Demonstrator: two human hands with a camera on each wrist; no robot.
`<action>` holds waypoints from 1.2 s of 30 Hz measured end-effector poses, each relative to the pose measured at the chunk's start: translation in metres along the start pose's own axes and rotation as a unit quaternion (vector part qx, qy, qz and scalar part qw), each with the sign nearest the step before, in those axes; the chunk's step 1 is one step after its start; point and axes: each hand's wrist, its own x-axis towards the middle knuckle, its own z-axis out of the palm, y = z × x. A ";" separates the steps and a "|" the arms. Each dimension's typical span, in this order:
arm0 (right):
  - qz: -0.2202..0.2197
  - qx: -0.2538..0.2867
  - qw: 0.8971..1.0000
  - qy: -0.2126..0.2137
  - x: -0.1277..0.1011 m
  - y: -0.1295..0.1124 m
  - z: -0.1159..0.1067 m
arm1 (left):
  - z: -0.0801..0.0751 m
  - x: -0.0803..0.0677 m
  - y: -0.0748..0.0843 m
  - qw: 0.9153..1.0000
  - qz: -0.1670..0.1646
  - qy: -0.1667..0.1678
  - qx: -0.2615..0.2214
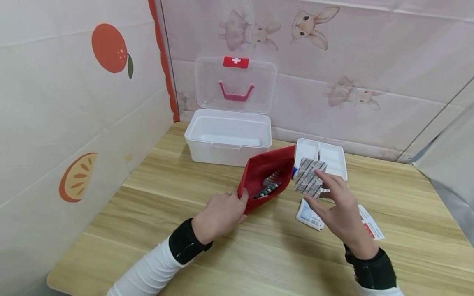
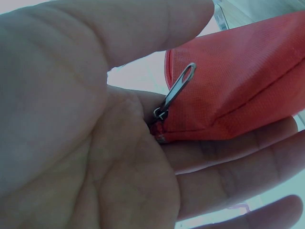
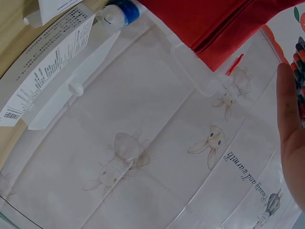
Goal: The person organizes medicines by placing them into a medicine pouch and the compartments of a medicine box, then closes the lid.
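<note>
My left hand point(image 1: 237, 202) grips the near corner of an open red zip pouch point(image 1: 266, 172) lying on the wooden table point(image 1: 155, 197). In the left wrist view the pouch point(image 2: 238, 95) rests on my fingers by its metal zipper pull point(image 2: 178, 90). Several blister packs point(image 1: 269, 186) lie inside the pouch. My right hand point(image 1: 317, 190) pinches a silver blister pack point(image 1: 310, 177) between thumb and fingers, held up just right of the pouch mouth. Only one finger point(image 3: 290, 133) and the pack's edge point(image 3: 300, 62) show in the right wrist view.
A white first-aid box point(image 1: 227, 137) stands open behind the pouch, its clear lid point(image 1: 237, 84) upright. A white divided tray point(image 1: 322, 158) lies to the right. Medicine boxes point(image 1: 309, 216) and a leaflet point(image 1: 370, 224) lie under my right hand. Patterned walls enclose the left and back.
</note>
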 end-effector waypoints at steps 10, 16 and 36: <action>-0.014 -0.005 0.999 -0.032 -0.001 -0.010 0.008 | -0.002 0.001 0.001 1.000 0.005 -0.010 0.001; -0.020 -0.023 0.999 -0.032 -0.003 -0.010 0.012 | -0.002 0.002 0.002 1.000 0.006 -0.018 -0.005; -0.006 -0.022 0.997 -0.079 0.004 -0.010 0.025 | -0.005 0.001 0.000 1.000 -0.006 -0.028 -0.007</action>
